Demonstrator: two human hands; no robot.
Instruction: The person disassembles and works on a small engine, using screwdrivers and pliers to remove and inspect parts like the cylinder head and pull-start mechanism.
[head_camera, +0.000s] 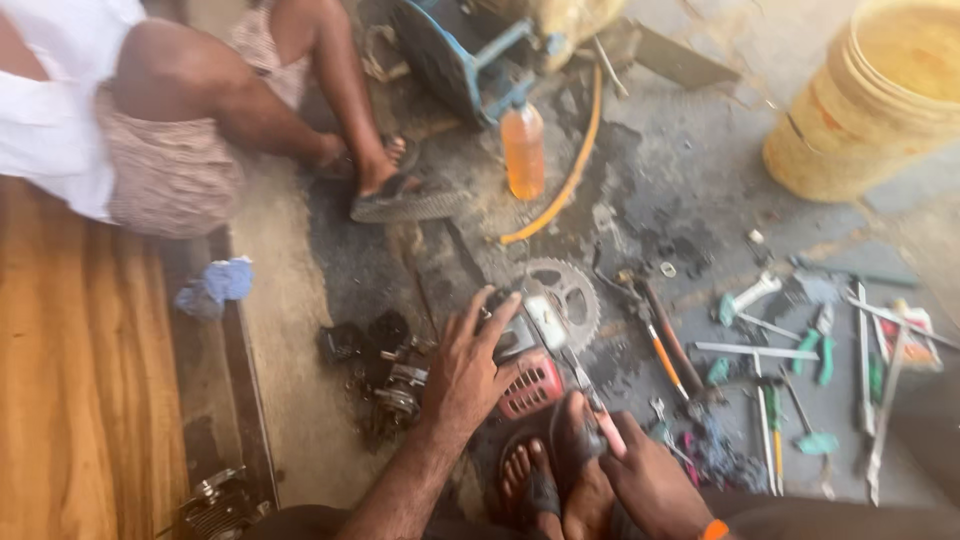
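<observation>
Left hand (465, 372) has its fingers spread flat over the small engine part (520, 355) on the oily floor, fingertips pressing its top just left of the sprocket (565, 290). Right hand (650, 485) is clenched around a pink-handled screwdriver (592, 405), tip poking into that part right below the sprocket.

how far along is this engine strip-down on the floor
Done: a sprocket and dark greasy parts already lie loose on the oily floor. In hand: the left hand presses on a small engine with a red cover, while the right hand works a pink-handled screwdriver into it. Left: the red cover is still on; other tools lie spread nearby.
</observation>
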